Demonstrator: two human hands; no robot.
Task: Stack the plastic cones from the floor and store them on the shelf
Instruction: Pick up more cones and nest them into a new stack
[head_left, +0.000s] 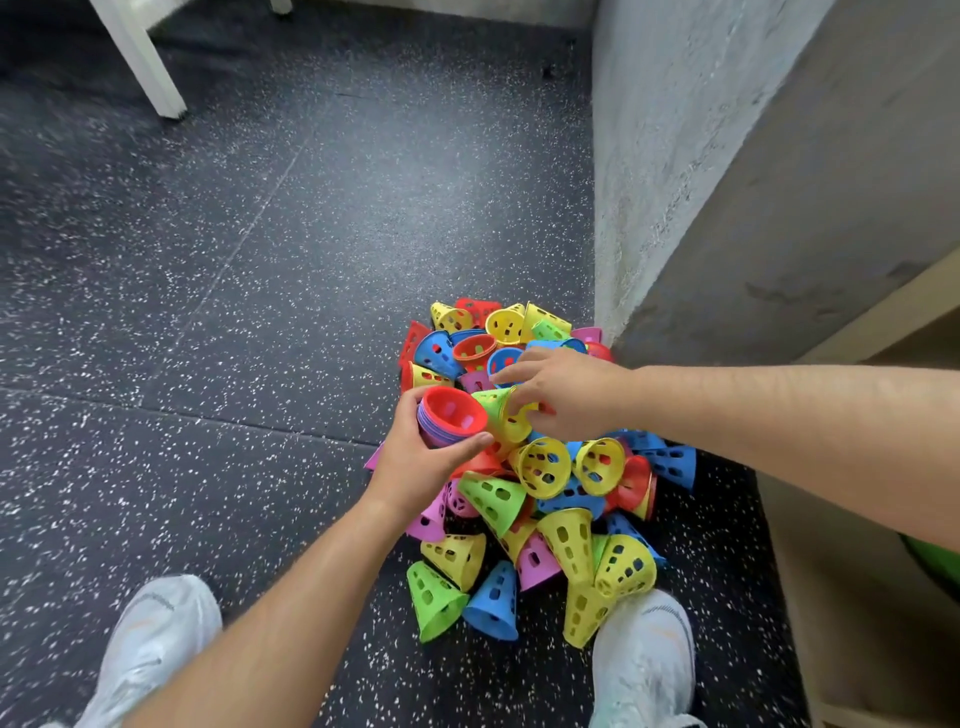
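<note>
Left hand (415, 460) curled round stack (453, 415), mouth toward 1 o'clock, tip hidden at 7. Right hand (566, 392) pinching green cone (496, 408), mouth at 10, above pile (543, 467) on floor (208, 312).

Both arms are bare and reaching down and forward, hands nearly meeting in the middle. The left forearm (291, 597) comes up from the bottom edge, wrist straight. The left hand (415, 460) is wrapped round a nested stack of cones (452, 415), with its thumb (475, 441) along the near side and the fingers curled over the far side. The right forearm (779, 415) comes in from the right edge, roughly level. The right hand (569, 397) is palm-down, fingers curled round a lime-green cone (493, 402) just beside the stack, and its index finger (506, 375) sticks out straighter than the others.
</note>
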